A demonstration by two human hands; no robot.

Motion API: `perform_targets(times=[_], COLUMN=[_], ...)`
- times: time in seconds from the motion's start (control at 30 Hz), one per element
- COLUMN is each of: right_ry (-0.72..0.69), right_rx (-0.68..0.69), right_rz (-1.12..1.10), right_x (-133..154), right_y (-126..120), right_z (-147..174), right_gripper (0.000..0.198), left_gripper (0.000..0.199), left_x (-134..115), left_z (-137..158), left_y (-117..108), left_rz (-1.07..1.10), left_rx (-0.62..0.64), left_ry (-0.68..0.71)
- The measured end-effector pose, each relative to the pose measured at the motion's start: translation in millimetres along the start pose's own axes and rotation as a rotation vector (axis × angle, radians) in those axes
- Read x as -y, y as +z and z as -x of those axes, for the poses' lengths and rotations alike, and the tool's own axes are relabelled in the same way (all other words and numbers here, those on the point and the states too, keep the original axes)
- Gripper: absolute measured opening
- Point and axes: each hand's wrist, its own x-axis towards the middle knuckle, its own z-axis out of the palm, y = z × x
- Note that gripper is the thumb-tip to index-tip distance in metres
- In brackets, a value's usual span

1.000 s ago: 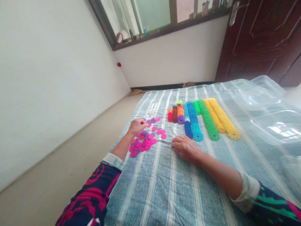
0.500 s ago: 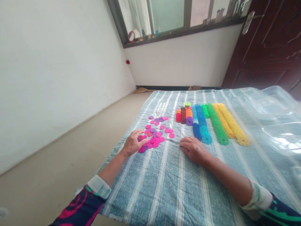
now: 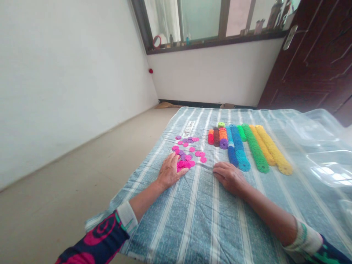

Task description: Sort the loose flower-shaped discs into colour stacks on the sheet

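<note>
Head view: pink and purple discs (image 3: 188, 164) lie loose on the cloth-covered worktop (image 3: 203, 220), left of the coloured rolls (image 3: 254, 146). The left hand (image 3: 168, 171) touches the pile's near-left edge, thumb wide of the fingers. The right hand (image 3: 230, 178) rests nearby, fingers together, slightly bent; grip cannot be determined.

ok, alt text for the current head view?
A person's left hand spread over the edge of loose pink and purple discs on a striped cloth; right hand resting near colorful rows of stacked discs. Clear plastic containers sit at picture right.
</note>
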Motion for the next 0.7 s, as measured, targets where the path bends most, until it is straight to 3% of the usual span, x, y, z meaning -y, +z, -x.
perform_targets(times=[0.3, 0.53, 0.7], right_ry=[0.008, 0.029, 0.042], right_rx=[-0.02, -0.025, -0.027], right_rz=[0.02, -0.008, -0.047], right_x=[4.2, 5.0, 5.8], right_y=[0.3, 1.4, 0.2], right_z=[0.5, -0.3, -1.1], right_gripper=[0.024, 0.023, 0.023], left_gripper=[0.059, 0.048, 0.035], left_x=[-15.0, 9.6, 20.1], left_z=[-20.5, -97.8, -146.5], left_y=[15.9, 8.2, 10.3], left_rz=[0.054, 0.01, -0.036], left_rx=[-0.063, -0.1, 0.006], left_ry=[0.01, -0.098, -0.156])
